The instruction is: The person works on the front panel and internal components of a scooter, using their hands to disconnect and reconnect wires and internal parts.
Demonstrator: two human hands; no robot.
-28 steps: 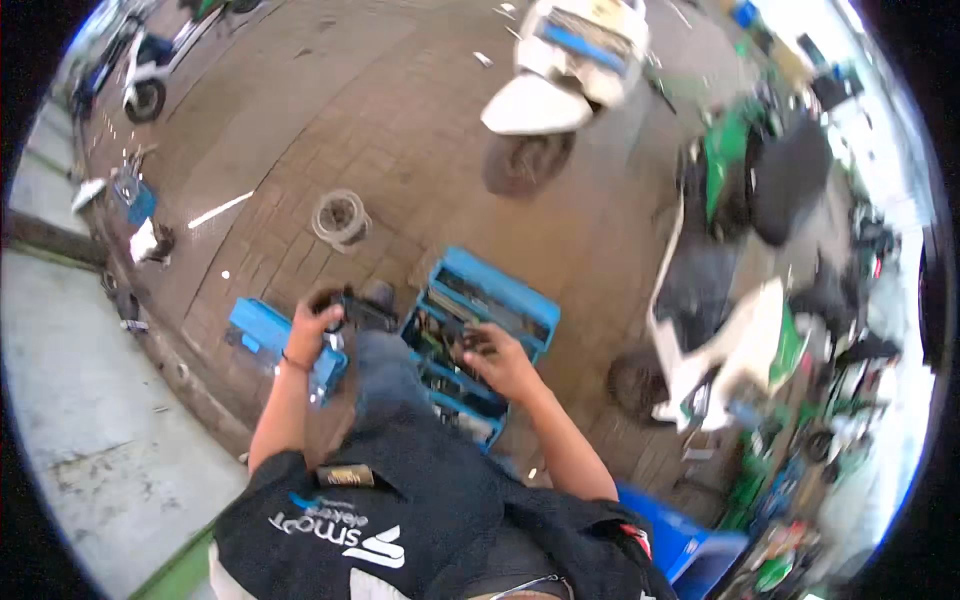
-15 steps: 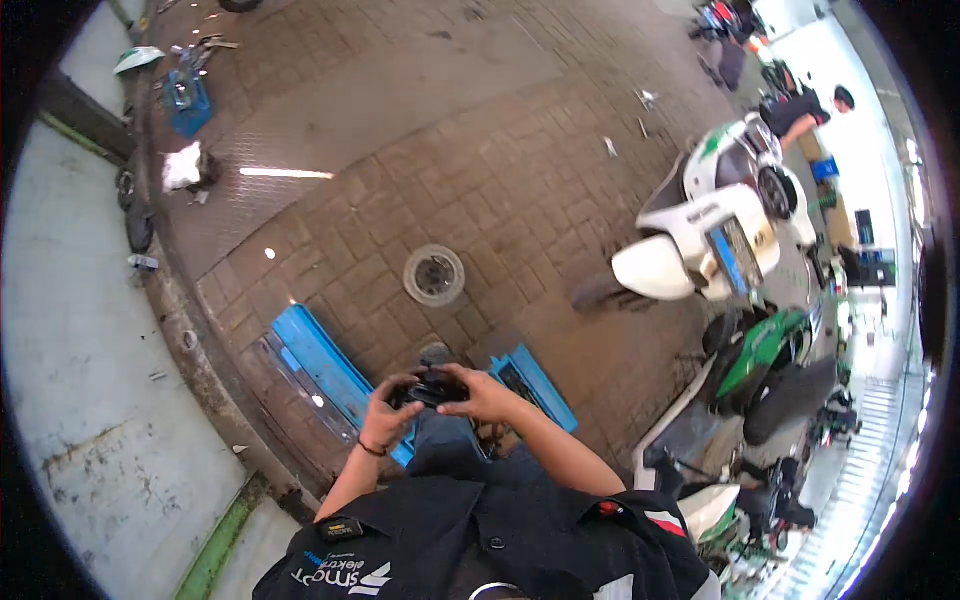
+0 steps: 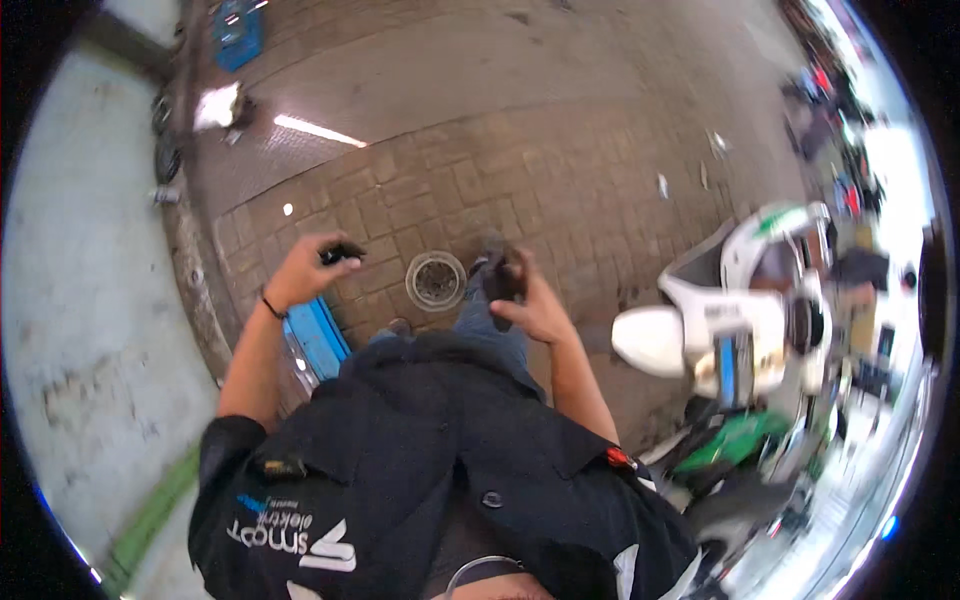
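Left hand [image 3: 312, 272]: a small black object [image 3: 343, 254], smooth and compact, is pinched between thumb and fingers. Right hand [image 3: 535, 305]: a dark piece [image 3: 506, 284], its outline blurred, is clasped between curved fingers and thumb. Each item is thus placed within its hand's grasp, the two held well apart. Between the hands, on the floor, a round translucent bucket [image 3: 436, 281] is seen. Nearer, below the left hand, a long blue metal case [image 3: 318, 338] is shown. Rough brick paving [image 3: 400, 215] is extended far ahead, bounded left by a stained pale wall [image 3: 100, 300], right by a white scooter [image 3: 655, 340].
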